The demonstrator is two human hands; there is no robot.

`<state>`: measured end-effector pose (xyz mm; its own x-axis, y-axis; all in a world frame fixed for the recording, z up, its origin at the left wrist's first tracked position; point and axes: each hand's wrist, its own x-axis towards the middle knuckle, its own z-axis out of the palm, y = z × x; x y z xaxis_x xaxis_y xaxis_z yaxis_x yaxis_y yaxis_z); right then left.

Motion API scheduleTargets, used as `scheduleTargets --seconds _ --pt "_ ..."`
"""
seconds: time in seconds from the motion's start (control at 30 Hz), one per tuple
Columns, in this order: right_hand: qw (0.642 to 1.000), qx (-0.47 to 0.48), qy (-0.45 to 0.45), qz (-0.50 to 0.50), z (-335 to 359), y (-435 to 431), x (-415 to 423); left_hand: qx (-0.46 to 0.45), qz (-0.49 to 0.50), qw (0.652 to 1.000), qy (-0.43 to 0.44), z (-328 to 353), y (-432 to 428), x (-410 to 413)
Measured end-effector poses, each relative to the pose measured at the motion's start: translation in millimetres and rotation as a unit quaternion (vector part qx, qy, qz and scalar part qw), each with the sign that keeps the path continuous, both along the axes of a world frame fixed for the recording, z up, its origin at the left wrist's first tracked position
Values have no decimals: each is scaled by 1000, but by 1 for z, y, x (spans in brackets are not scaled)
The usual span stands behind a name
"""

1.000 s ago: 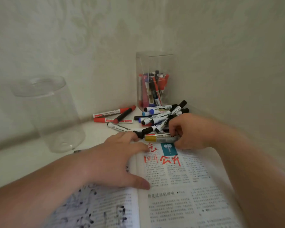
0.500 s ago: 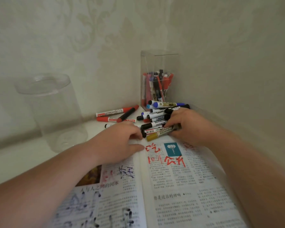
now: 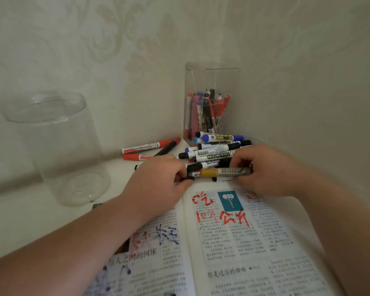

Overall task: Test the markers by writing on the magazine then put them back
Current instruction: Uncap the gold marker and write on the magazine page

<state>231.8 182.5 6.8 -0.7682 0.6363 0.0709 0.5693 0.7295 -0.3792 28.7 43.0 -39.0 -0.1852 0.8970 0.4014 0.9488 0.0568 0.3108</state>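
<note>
Crosswise lies marker, gold end left.

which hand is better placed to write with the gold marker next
Right: the right hand grips the gold marker by its barrel, just beyond the magazine; the left hand only pinches at its cap end.

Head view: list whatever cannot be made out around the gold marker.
- Gold marker: both ends, and whether it is capped, hidden by the left hand and right hand gripping it.
- Markers in the clear box: too small and overlapped to count.
- Magazine: cut off by the bottom edge; forearms cover parts.
</note>
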Motion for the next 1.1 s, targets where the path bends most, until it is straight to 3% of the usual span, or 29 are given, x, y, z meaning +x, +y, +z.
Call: scheduleTargets --seconds 0.07,0.17,0.23,0.3,0.4,0.53,0.8,1.1 --pt "988 -79 130 1 0 -6 -1 45 -20 999 6 1 -2 1" --pt "928 -230 294 -6 1 -12 -6 90 -50 995 -13 4 -8 8" --pt "886 -334 322 20 -2 -16 -12 96 -73 991 -55 6 -11 14" --pt "869 -386 298 85 -9 -19 -17 94 -87 988 -84 8 -12 18" --pt "866 -395 273 141 -17 -21 -21 77 -90 990 -73 9 -11 20" --pt "834 -420 334 124 -15 -20 -23 51 -91 993 -55 8 -8 17" --pt "871 -346 325 125 -14 -31 -26 -29 -136 978 -154 5 -9 20" --pt "853 -365 342 148 -11 -30 -24 -14 -157 973 -169 10 -12 21"
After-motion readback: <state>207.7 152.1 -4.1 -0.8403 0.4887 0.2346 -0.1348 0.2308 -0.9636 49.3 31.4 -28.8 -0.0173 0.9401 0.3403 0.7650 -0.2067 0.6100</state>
